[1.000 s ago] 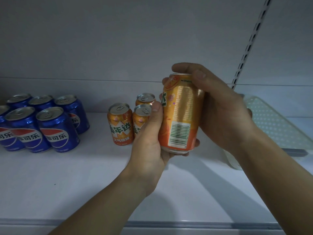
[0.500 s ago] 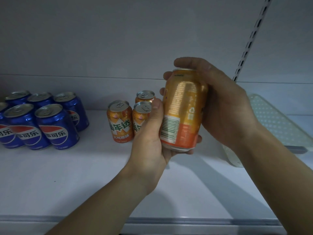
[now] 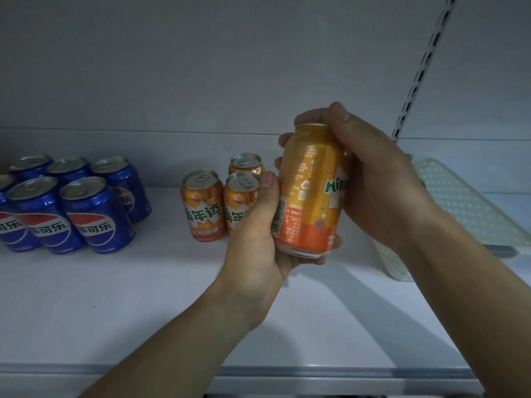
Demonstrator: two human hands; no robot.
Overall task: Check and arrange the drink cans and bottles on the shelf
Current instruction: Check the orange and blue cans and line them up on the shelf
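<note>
Here, at the bottom of the frame, two forearms rose from the shelf (image 3: 115,311) edge toward the centre. The left hand (image 3: 255,242) cupped the base and lower side of an orange can (image 3: 311,191), thumb up along its barcode; the right hand (image 3: 379,179) wrapped the top and far side, fingers curled over the rim. Both were clamped on the can, held above the shelf near the middle, probably so the label could be read all round. The lid was hidden under the right fingers, and the logo was partly covered. Just behind the left thumb stood three orange cans (image 3: 202,205), one partly hidden. At mid left sat blue cans (image 3: 96,214), the outermost cut off. At right, a perforated tray (image 3: 459,208) leaned, its purpose unclear.
</note>
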